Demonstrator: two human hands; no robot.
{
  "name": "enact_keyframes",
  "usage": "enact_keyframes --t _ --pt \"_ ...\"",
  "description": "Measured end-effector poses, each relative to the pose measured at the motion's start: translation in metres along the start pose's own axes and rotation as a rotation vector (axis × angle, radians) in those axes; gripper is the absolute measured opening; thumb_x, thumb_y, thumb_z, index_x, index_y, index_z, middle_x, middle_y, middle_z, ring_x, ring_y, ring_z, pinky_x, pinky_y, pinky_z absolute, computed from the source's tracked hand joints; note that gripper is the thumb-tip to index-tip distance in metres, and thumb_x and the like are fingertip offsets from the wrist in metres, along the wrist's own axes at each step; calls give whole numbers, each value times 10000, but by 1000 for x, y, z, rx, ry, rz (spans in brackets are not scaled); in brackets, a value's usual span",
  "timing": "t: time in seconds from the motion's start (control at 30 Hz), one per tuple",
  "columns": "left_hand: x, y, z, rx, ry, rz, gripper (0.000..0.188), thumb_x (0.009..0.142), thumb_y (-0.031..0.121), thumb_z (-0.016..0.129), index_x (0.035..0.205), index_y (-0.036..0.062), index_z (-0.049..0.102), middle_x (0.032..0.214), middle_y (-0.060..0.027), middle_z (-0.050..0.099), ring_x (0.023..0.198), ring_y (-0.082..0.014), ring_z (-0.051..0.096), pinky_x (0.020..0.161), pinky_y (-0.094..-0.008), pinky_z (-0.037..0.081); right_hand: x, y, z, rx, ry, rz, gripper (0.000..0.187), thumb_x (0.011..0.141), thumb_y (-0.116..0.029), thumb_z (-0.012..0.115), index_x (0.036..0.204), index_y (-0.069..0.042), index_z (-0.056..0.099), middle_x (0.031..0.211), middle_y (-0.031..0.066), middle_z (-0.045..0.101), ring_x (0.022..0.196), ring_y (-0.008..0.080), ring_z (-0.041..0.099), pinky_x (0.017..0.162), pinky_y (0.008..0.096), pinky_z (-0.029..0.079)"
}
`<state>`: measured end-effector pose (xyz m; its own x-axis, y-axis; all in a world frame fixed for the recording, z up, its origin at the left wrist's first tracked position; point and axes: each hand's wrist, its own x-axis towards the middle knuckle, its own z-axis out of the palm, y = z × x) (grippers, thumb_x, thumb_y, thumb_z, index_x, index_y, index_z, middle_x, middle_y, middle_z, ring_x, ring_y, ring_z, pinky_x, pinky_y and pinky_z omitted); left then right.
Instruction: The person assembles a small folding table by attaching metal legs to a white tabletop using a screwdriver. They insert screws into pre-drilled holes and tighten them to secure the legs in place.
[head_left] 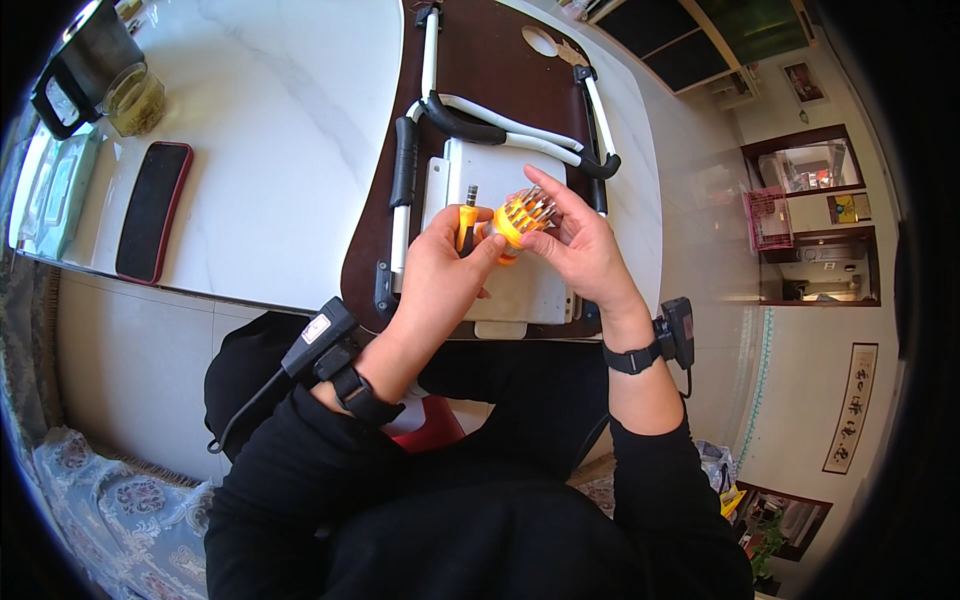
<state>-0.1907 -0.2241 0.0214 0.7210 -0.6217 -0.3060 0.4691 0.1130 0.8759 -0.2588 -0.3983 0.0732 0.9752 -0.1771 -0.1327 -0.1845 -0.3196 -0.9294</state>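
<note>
My left hand [436, 268] is closed around a small yellow screwdriver handle [466, 228] whose dark metal tip points up and away. Its thumb also presses on the near side of a round yellow bit holder [510, 226]. Several metal screwdriver bits [531, 207] stand in that holder, fanned toward the right. From the right, my right hand [588, 252] grips the holder between thumb and fingers. Both hands are above a pale flat panel [520, 290], which lies on the dark brown underside of a folding table [490, 50].
White tubular legs [431, 55] with black foam sleeves rise from the brown board. A marbled white table [290, 130] supports it. At left lie a red-edged phone [154, 212], a glass cup [135, 100] and a dark kettle [88, 65]. Patterned fabric [120, 510] covers the lower left.
</note>
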Motion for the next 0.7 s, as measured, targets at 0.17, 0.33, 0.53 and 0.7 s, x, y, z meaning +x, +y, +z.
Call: enact_keyframes --t 0.17,0.33,0.53,0.7 --pt "-1 0 2 326 144 344 174 920 151 747 985 13 662 747 -72 669 614 -105 592 549 -275 481 -4 -8 8 -158 37 -37 715 888 -85 782 1520 -46 450 1309 101 627 1156 161 622 1025 320 517" --pt "-4 0 1 535 222 560 130 861 109 784 889 22 692 695 -111 627 557 -179 570 547 -288 467 -7 -10 14 -376 99 -185 733 830 -48 806 1493 -89 498 1215 137 673 1073 222 677 971 337 533" --pt "-1 -2 -4 678 145 756 150 821 69 779 946 25 707 836 -158 688 697 -333 685 603 -365 539 -11 -4 9 -471 83 -251 747 797 -30 815 1478 -102 518 1213 123 678 1092 248 672 961 340 530" --pt "0 -2 -5 787 7 841 218 780 62 759 945 38 619 822 -141 668 743 -349 679 627 -405 544 -15 -3 5 -451 59 -234 787 763 30 817 1478 -119 524 1252 111 670 1120 241 659 980 330 530"
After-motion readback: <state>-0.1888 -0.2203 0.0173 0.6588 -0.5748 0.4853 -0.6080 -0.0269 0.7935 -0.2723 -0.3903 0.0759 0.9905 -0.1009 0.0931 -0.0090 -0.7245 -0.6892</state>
